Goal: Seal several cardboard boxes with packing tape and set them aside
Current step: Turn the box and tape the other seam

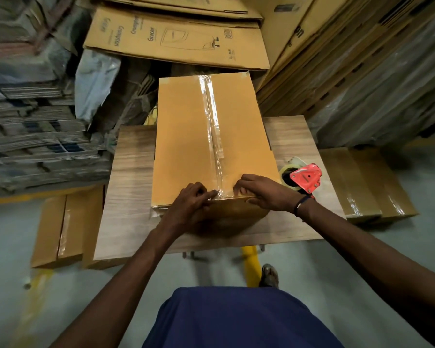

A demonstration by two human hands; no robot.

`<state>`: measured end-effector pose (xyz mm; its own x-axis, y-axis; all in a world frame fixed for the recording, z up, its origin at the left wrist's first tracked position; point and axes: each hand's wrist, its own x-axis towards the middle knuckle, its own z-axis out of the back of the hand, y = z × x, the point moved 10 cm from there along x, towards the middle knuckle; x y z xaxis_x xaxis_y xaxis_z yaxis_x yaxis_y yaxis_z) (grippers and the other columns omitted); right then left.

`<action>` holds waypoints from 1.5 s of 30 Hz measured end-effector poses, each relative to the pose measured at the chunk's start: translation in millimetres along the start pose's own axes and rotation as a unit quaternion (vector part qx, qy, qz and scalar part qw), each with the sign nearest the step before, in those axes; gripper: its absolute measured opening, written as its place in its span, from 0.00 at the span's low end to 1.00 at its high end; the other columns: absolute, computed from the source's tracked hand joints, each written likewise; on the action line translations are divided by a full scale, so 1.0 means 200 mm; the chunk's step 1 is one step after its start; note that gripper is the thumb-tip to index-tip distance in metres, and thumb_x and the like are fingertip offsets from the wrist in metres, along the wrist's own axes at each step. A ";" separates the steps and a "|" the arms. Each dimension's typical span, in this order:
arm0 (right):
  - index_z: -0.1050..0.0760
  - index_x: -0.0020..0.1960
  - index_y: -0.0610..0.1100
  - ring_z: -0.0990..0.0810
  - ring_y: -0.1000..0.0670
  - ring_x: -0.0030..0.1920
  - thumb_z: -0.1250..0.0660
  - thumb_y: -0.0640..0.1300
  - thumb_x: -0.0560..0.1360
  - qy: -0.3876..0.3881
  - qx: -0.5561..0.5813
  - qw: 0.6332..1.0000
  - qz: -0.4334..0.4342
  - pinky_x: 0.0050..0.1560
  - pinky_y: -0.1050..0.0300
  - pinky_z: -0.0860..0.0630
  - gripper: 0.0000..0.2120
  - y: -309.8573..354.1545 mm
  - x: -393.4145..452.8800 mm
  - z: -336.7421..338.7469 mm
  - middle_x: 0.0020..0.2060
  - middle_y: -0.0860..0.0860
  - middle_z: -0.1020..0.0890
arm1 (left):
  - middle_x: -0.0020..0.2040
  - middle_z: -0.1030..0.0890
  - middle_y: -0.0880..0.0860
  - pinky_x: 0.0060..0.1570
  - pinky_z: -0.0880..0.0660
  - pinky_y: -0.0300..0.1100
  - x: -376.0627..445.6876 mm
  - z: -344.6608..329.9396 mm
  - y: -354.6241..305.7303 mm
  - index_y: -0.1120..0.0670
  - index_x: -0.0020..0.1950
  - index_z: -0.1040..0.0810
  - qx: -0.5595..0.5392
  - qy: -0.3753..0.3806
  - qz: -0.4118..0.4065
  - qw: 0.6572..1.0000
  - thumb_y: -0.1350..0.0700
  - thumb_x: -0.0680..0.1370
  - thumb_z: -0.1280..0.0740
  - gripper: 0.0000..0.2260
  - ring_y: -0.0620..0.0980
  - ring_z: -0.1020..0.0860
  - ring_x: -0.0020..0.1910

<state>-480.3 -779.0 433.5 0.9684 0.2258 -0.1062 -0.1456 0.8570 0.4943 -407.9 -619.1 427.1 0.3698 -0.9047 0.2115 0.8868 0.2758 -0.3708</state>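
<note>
Head view: cardboard box (186,136) lying on wooden table (131,177), clear tape strip (212,121) along its top seam. Left hand (188,204) and right hand (264,192), fingers curled, press the tape end over the near edge. Red tape dispenser (305,178) on the table, just right of the box. Sealed boxes (367,187) on the floor, both sides.

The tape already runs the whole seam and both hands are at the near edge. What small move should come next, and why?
Probably fold the tape end down over the near edge of the box and rub it flat: the left hand and right hand touch crinkled tape there, and the dispenser is set aside.
</note>
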 end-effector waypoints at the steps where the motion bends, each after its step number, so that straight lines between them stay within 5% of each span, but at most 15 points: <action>1: 0.27 0.67 0.51 0.24 0.50 0.52 0.25 0.44 0.76 0.004 -0.015 1.000 -0.009 0.50 0.48 0.24 0.22 0.01 0.02 0.01 0.56 0.52 0.25 | 0.57 0.24 0.56 0.48 0.26 0.47 0.01 0.00 0.00 0.51 0.72 0.23 -0.006 0.005 0.027 1.000 0.55 0.77 0.24 0.24 0.53 0.26 0.53; 6: 0.29 0.71 0.52 0.22 0.49 0.53 0.26 0.53 0.76 0.013 -0.093 0.995 -0.023 0.45 0.53 0.26 0.26 0.03 0.10 0.03 0.60 0.52 0.24 | 0.53 0.22 0.55 0.47 0.29 0.47 0.14 -0.01 -0.07 0.51 0.65 0.20 0.022 0.021 0.051 0.998 0.49 0.78 0.26 0.16 0.54 0.23 0.50; 14: 0.29 0.72 0.57 0.20 0.51 0.47 0.32 0.61 0.80 0.029 -0.135 0.989 -0.042 0.47 0.48 0.19 0.23 -0.16 -0.16 0.19 0.60 0.52 0.22 | 0.55 0.23 0.54 0.44 0.26 0.48 -0.07 0.24 0.21 0.49 0.71 0.22 0.106 0.044 0.074 0.991 0.43 0.75 0.24 0.26 0.54 0.24 0.51; 21: 0.41 0.79 0.65 0.23 0.52 0.44 0.52 0.71 0.82 0.069 -0.204 0.976 -0.009 0.46 0.53 0.19 0.27 -0.23 -0.24 0.17 0.59 0.53 0.24 | 0.57 0.27 0.50 0.33 0.33 0.42 -0.22 0.33 0.38 0.40 0.76 0.29 0.185 0.099 0.137 0.968 0.35 0.76 0.30 0.30 0.52 0.22 0.50; 25: 0.41 0.80 0.62 0.27 0.55 0.49 0.34 0.52 0.83 0.076 -0.185 0.979 -0.039 0.52 0.55 0.24 0.29 -0.30 -0.28 0.17 0.61 0.51 0.25 | 0.61 0.28 0.51 0.36 0.30 0.44 -0.25 0.33 0.44 0.39 0.78 0.32 0.164 0.125 0.157 0.966 0.40 0.76 0.27 0.32 0.54 0.20 0.47; 28: 0.37 0.79 0.60 0.27 0.55 0.51 0.31 0.43 0.81 0.081 -0.144 0.984 -0.060 0.55 0.53 0.23 0.31 -0.30 -0.28 0.16 0.59 0.52 0.24 | 0.62 0.28 0.51 0.42 0.25 0.47 -0.28 0.34 0.49 0.39 0.78 0.32 0.124 0.139 0.181 0.966 0.46 0.75 0.24 0.33 0.52 0.21 0.45; 34: 0.30 0.75 0.60 0.26 0.58 0.51 0.29 0.39 0.79 0.047 -0.096 0.991 -0.087 0.53 0.57 0.25 0.29 -0.30 -0.26 0.16 0.58 0.53 0.22 | 0.57 0.27 0.51 0.53 0.22 0.49 -0.31 0.33 0.52 0.43 0.76 0.27 0.038 0.099 0.229 0.968 0.55 0.73 0.20 0.33 0.50 0.20 0.42; 40: 0.30 0.75 0.59 0.24 0.55 0.46 0.26 0.42 0.77 0.025 -0.073 0.990 -0.115 0.47 0.61 0.25 0.30 -0.32 -0.27 0.16 0.58 0.51 0.23 | 0.55 0.26 0.54 0.52 0.24 0.49 -0.34 0.32 0.52 0.48 0.73 0.24 -0.010 0.030 0.299 0.954 0.60 0.67 0.17 0.36 0.56 0.22 0.52; 45: 0.35 0.78 0.60 0.21 0.53 0.49 0.23 0.42 0.74 0.049 -0.124 0.987 -0.090 0.48 0.60 0.22 0.38 -0.33 -0.33 0.15 0.66 0.50 0.29 | 0.59 0.29 0.49 0.46 0.17 0.50 -0.39 0.33 0.52 0.46 0.72 0.27 -0.010 0.060 0.249 0.967 0.72 0.69 0.24 0.37 0.48 0.19 0.42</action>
<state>-527.6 -865.0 433.9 0.9608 0.0924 -0.2614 -0.0294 0.9714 0.2356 -327.2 -498.8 431.5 0.7136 -0.6928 -0.1035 0.6013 0.6816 -0.4170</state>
